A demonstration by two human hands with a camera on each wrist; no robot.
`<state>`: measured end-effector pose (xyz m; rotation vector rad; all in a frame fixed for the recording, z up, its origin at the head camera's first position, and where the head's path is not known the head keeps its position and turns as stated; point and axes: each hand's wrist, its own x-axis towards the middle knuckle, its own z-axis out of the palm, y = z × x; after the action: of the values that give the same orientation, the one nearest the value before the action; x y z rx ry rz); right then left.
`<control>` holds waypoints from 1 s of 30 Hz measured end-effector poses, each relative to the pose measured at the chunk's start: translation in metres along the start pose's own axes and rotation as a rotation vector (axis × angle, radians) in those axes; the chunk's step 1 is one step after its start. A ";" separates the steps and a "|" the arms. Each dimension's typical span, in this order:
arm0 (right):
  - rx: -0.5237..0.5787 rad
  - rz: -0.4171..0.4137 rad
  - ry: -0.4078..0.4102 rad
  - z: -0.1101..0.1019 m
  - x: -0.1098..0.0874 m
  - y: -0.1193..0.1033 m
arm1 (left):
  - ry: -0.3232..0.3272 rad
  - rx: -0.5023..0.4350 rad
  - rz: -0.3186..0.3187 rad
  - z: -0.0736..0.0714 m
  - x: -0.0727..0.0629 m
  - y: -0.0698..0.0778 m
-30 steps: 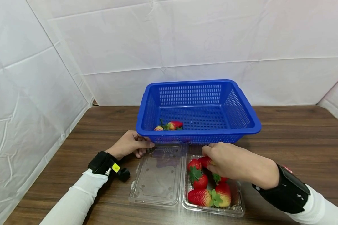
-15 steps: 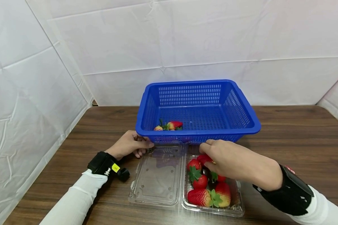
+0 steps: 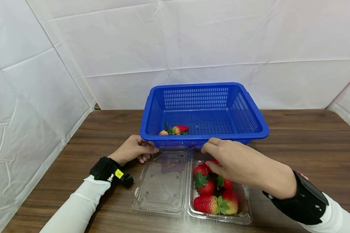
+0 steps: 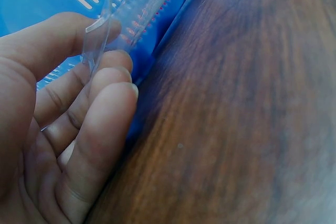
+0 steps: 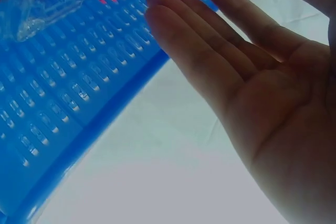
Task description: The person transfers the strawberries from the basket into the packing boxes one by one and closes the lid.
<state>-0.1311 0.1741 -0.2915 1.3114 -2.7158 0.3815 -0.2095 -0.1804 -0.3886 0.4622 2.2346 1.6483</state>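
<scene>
My left hand [image 3: 132,150] pinches the far left corner of a clear plastic clamshell lid [image 3: 163,191]. In the left wrist view the lid's edge [image 4: 97,38] sits between thumb and fingers. The lid lies folded out flat beside its tray half [image 3: 221,220], which holds several red strawberries [image 3: 205,204]. Over the far end of that tray is my right hand [image 3: 234,163], partly covering one strawberry [image 3: 207,166]. The right wrist view shows this hand [image 5: 252,72] with its fingers extended and nothing between them, near the basket's side.
A blue plastic basket [image 3: 204,137] stands just behind the clamshell, with a few strawberries [image 3: 180,129] at its near left. All rests on a dark wooden table [image 3: 306,145]. White sheeting [image 3: 215,38] rises behind and at the sides.
My right hand has lifted off the strawberry at the tray's far end and drifted up and left toward the basket. The left hand keeps its pinch on the lid corner.
</scene>
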 end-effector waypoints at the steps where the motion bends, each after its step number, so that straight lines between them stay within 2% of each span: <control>1: 0.000 -0.002 0.007 -0.001 0.000 0.000 | 0.000 -0.001 -0.001 0.000 0.000 0.000; 13: 0.056 -0.004 0.017 -0.007 0.003 0.007 | 0.000 -0.014 -0.010 -0.001 0.001 -0.001; 25: 0.060 -0.058 0.104 -0.019 -0.003 0.006 | 0.003 -0.002 -0.020 -0.001 0.001 0.001; 30: 0.043 -0.090 0.164 -0.022 -0.002 0.010 | -0.002 -0.011 -0.020 -0.001 0.001 -0.001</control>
<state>-0.1381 0.1882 -0.2722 1.3436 -2.5188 0.5171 -0.2112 -0.1807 -0.3892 0.4373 2.2210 1.6486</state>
